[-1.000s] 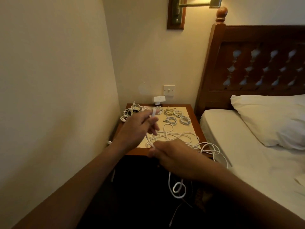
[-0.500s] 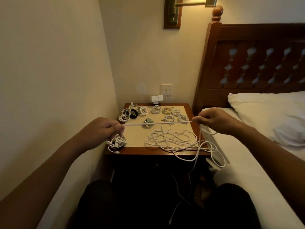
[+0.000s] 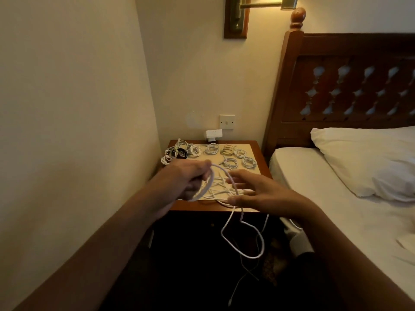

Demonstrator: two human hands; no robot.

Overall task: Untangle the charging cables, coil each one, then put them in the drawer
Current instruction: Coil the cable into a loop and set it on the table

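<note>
A white charging cable (image 3: 232, 187) loops from my left hand (image 3: 190, 179), which grips a coil of it above the front of the bedside table (image 3: 215, 206). My right hand (image 3: 253, 191) hovers just right of the loop with fingers spread, the cable running past its thumb and hanging down in front of the table. Under the hands lies a tangle of white cables (image 3: 219, 190). Several coiled cables (image 3: 230, 154) sit in rows at the back of the table top. No drawer shows in the dark front below.
A white adapter (image 3: 213, 134) sits at the table's back edge under a wall switch (image 3: 227, 121). A wall closes off the left side. The bed (image 3: 336, 198) with a pillow and wooden headboard stands close on the right. Cable ends dangle toward the dark floor.
Half a second ago my hands held the cable stretched taut between them. They have come together, my left hand now holding a loop and my right hand opened beside it.
</note>
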